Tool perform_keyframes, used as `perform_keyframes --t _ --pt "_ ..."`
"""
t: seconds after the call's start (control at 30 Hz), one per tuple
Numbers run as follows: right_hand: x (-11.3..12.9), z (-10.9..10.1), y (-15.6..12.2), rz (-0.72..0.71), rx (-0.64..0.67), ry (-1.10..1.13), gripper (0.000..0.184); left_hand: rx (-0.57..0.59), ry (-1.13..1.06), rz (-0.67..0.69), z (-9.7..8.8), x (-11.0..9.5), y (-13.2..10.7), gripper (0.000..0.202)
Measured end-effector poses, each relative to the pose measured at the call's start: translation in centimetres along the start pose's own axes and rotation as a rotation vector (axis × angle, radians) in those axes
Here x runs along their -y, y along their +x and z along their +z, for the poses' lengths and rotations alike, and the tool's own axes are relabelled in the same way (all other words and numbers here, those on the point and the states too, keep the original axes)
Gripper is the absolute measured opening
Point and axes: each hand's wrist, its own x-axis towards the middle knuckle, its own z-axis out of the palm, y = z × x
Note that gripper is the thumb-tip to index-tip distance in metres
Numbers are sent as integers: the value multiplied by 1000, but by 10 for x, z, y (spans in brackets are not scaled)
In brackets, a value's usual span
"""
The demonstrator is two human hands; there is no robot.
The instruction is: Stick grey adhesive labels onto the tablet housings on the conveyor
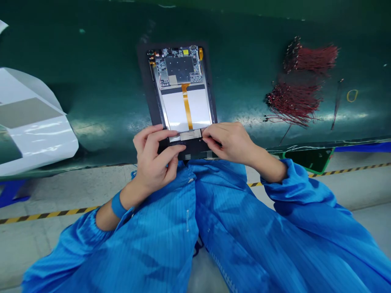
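Tablet (180, 89), one, beneath two hands (154, 158) (229, 142)

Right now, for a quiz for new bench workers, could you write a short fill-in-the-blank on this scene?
The left hand has a blue ____ around its wrist.
The thin wires lying on the green mat are ____.
The circuit board sits at the end of the black frame ____ from the hands.

Missing words: band; red; farthest.

Glossy green mat (91, 49), matt black tray (146, 73)
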Motion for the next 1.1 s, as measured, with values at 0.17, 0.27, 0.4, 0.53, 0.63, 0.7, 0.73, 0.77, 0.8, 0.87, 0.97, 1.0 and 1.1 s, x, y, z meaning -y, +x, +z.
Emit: perform_keyframes --t 0.17,0.27,0.4,0.53,0.63,0.7,0.73,0.77,0.8,0.87,0.97,1.0,1.1 --pt "1 -1 1 -44 33 -47 28 1 -3 58 5 -4 4 31" --pt "1 -3 2 -69 36 -60 27 -10 -12 96 10 -5 8 33" --pt "2 -5 3 -76 75 -62 25 7 40 143 16 -8 12 39" --pt "3 -7 5 -81 96 -61 24 9 114 160 21 -11 14 43" --pt "2 -8 6 -76 106 -49 22 12 140 183 21 -13 16 42" --pt "1 -8 7 -63 120 -31 21 17 139 190 20 -15 18 38" --pt "1 -8 7 -58 125 -24 20 23 138 188 20 -16 18 36" --pt "0 -7 7 -52 126 -21 20 27 140 183 21 -17 18 34" --pt "0 -7 6 -50 125 -21 20 31 144 176 21 -19 18 34" --pt "-1 -8 5 -55 122 -26 20 44 165 158 22 -23 15 33" --pt "-3 -11 3 -71 124 -24 18 98 193 157 20 -28 12 34" --pt "-4 -13 3 -75 105 -21 17 125 187 168 17 -27 13 36" --pt "-9 -16 6 -52 -68 -3 13 146 121 152 1 -10 23 44"
